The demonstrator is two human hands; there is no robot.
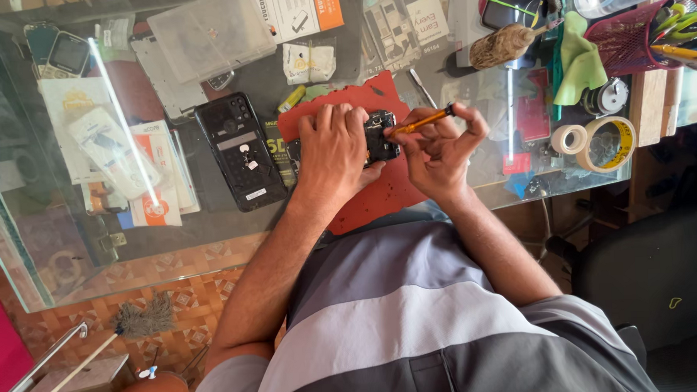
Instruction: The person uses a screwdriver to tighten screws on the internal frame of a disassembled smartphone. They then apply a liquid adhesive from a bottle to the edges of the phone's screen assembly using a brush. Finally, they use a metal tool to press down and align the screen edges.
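1. Glass worktop [211, 239] seen from above, crowded with phone parts and tools, with patterned floor tiles showing beneath it and the person's grey striped shirt at the near edge.
2. At the centre, a small black phone assembly [380, 137] lies on a red mat [368, 195]; much of it is hidden under the hands, so its details are hard to make out.
3. The left hand [333, 150] lies over the assembly's left side, fingers curled down, pinning it to the mat.
4. The right hand [439, 150] pinches an orange-handled screwdriver [423, 121] between thumb and fingers, its tip hidden against the assembly.
5. Left of the mat lies a black phone back shell [239, 149], well apart from the hands.
6. Right of the hands sit two tape rolls [605, 142]; farther back are a green cloth [579, 60] and a red mesh tool holder [636, 35], partly cut off.
7. A brush [505, 45] rests at the far edge.
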